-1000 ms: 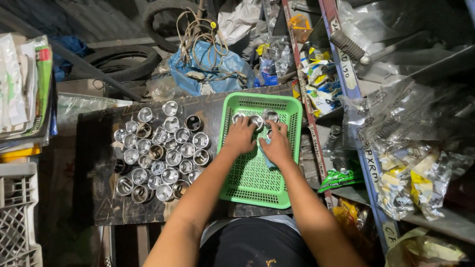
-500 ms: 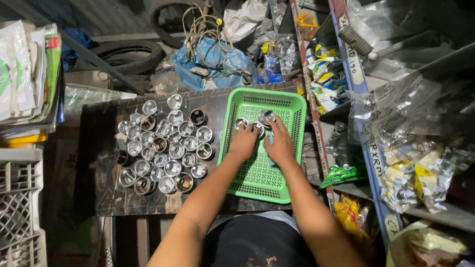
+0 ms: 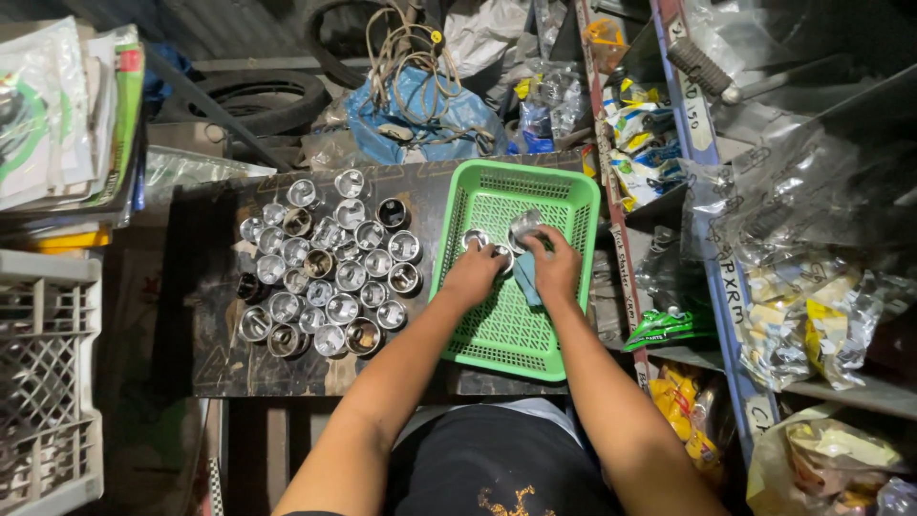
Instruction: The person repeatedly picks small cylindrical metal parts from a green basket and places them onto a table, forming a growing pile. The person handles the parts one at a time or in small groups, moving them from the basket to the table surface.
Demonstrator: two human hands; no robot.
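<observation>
A green plastic basket (image 3: 564,191) sits on the right end of a dark table (image 3: 210,363). Both my hands are inside it. My left hand (image 3: 475,277) curls over a small shiny metal cup (image 3: 503,253), and another cup (image 3: 475,239) lies just beyond its fingers. My right hand (image 3: 557,270) grips a third metal cup (image 3: 525,227) at the fingertips, with a blue cloth (image 3: 526,279) tucked under its thumb. To the left of the basket, several similar metal cups (image 3: 325,272) stand in a tight cluster on the table.
A white crate (image 3: 48,382) and stacked packets (image 3: 67,115) are at the left. Tyres (image 3: 258,96), a blue bag with cord (image 3: 420,105) lie behind the table. Shelves with bagged parts (image 3: 812,287) run down the right side.
Both hands stay in the basket, working the cups; the cups under the fingers have shifted slightly. The cluster on the table is unchanged.
</observation>
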